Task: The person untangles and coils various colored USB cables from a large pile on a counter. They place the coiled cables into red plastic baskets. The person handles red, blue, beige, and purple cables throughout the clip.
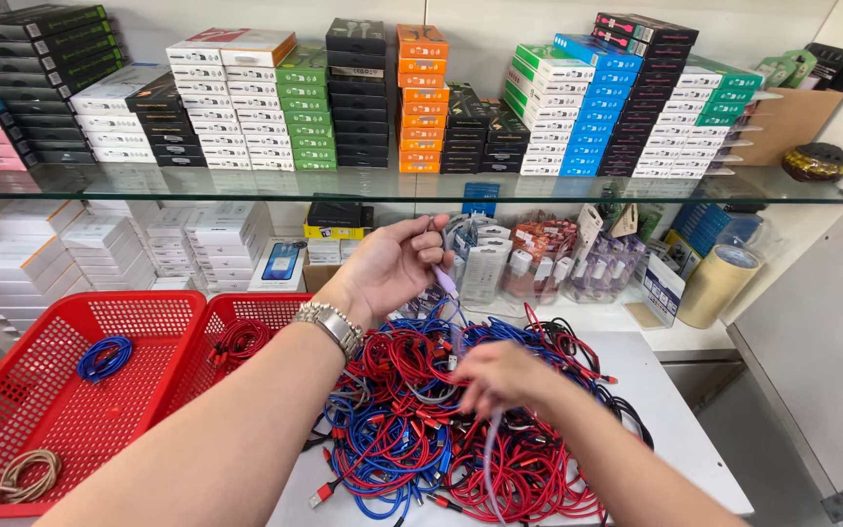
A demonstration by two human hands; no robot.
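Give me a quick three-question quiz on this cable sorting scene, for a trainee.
1. True or false: the left hand holds up a purple cable.
2. Which basket holds the blue coil? A) the far left red basket B) the second basket
3. What does the right hand rest on?

Key: 1 true. 2 A. 3 the cable pile on the white table.

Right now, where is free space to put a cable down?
Most floor of the left red basket is bare, between blue coil and beige coil. The white table is free right of the cable pile.
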